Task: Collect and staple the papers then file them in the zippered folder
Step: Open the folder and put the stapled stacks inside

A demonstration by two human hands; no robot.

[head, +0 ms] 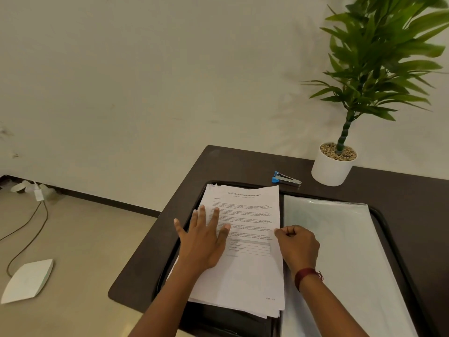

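Observation:
A stack of printed white papers [245, 276] lies on the left half of an open black zippered folder [218, 319] on the dark table. My left hand [204, 242] rests flat on the stack's left side, fingers spread. My right hand [297, 246] is at the stack's right edge, fingers curled and thumb and forefinger pinching the edge of the top sheets. The folder's right half carries a pale translucent plastic sleeve [340, 251]. A blue and silver stapler [286, 179] lies on the table beyond the folder, apart from both hands.
A white pot with a green plant [332, 166] stands at the table's back right. The dark table [243, 161] ends in a rounded corner at the left. On the floor at the left lie a white device [29, 280], a cable and a power adapter [38, 193].

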